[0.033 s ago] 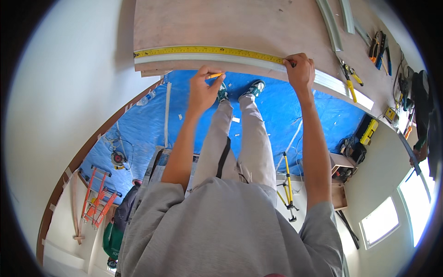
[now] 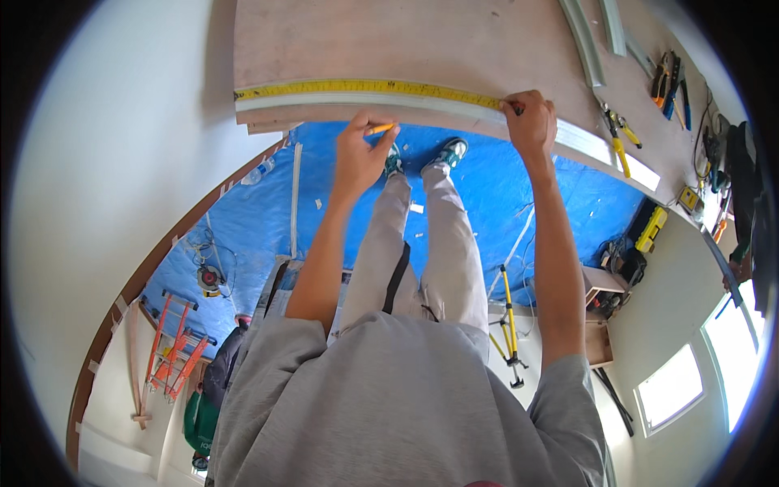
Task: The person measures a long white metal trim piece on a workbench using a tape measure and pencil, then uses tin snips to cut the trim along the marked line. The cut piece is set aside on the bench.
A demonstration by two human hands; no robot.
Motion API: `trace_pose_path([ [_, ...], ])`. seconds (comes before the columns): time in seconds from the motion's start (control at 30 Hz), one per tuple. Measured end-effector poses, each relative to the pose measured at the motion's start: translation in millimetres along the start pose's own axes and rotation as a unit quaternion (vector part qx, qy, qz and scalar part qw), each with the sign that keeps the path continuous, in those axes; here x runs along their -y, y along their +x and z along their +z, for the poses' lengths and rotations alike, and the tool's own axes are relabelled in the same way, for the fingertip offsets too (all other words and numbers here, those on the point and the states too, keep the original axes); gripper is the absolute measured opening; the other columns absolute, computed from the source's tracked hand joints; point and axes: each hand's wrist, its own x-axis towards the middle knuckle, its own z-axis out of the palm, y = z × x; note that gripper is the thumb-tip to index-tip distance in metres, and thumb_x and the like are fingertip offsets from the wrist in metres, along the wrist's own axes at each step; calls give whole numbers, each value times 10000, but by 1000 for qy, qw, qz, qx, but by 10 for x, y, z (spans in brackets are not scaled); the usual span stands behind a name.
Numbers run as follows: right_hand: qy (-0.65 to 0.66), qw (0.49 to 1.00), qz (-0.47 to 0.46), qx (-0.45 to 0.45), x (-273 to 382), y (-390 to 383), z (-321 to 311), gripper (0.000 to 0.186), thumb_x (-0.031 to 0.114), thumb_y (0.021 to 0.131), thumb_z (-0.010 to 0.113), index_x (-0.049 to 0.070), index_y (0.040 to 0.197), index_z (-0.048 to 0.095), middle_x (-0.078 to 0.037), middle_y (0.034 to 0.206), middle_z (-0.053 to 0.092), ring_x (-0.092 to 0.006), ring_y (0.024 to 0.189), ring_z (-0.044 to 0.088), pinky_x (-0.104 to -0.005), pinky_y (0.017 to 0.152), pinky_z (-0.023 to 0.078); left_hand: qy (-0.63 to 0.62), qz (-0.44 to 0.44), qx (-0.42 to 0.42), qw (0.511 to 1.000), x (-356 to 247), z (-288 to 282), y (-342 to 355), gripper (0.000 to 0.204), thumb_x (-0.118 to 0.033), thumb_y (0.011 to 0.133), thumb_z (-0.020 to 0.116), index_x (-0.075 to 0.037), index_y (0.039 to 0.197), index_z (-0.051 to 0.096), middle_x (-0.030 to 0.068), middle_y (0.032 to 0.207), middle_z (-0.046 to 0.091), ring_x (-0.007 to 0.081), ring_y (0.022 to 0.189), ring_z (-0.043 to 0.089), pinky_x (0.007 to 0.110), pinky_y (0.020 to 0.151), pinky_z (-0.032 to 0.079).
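Note:
A yellow measuring tape (image 2: 365, 85) is stretched along a long pale metal channel (image 2: 316, 101), its far end at the left end of the plywood surface (image 2: 389, 40). My right hand (image 2: 532, 128) is closed round the tape measure at the right end of the blade; its dark case is mostly covered by my fingers. In my left hand (image 2: 357, 158) I pinch a yellow pencil (image 2: 379, 128), just off the near edge of the board and below the channel. The pencil points to the right and touches neither tape nor channel.
Yellow-handled snips (image 2: 618, 146), further pliers (image 2: 670, 93) and more metal channels (image 2: 580, 40) lie on the board's right. Below, blue sheeting (image 2: 341, 227) covers the floor, with a circular saw (image 2: 209, 278), an orange ladder (image 2: 172, 349) and a yellow tripod (image 2: 510, 325). Another person (image 2: 215, 390) is lower left.

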Motion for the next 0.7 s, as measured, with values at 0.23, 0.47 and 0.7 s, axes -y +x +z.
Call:
trace_pose_path([
  [0.23,10,1000,-4,29,-96,187,98,181,239,833,772,105,947,815,-125,1000,744,-349,942,700,-450,902,539,24,65,-40,997,11,207,179,224,-89,917,759,-20,1112,674,171,1120,746,291,1036,720,369,915,550],
  [0.47,-41,999,7,19,-15,120,51,161,262,881,745,143,974,802,-52,1070,720,-336,1021,639,-444,926,511,-19,27,-152,988,198,69,280,307,-179,970,729,-1,1200,629,218,1281,652,309,1198,632,398,1030,484],
  [0.7,-34,999,9,30,-14,131,39,155,264,883,739,138,952,799,-49,1060,719,-332,1014,641,-440,931,509,-163,-82,-377,908,710,-924,559,238,-183,1031,650,-50,1166,506,137,1193,634,251,1131,637,369,991,518],
])
